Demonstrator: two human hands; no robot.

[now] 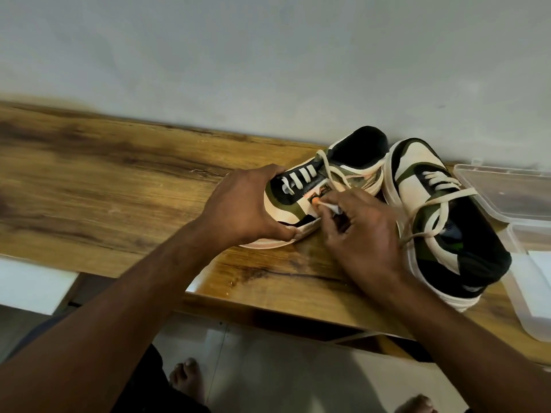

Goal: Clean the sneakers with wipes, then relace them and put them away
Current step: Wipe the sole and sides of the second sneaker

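Two white, olive and black sneakers with cream laces lie on a wooden table [119,180]. The left sneaker [348,162] is tipped on its side, toe toward me. My left hand [244,204] grips its toe, fingers curled over the top and thumb under the sole edge. My right hand [360,234] pinches a small white wipe [331,207] and presses it against that sneaker's side panel. The right sneaker [441,222] stands just right of my right hand, heel toward me, its laces loose across the tongue.
A clear plastic box [507,192] and its lid [533,296] lie at the table's right end, touching the right sneaker. A grey wall runs along the table's far edge. Bare feet stand on the tiled floor below the front edge.
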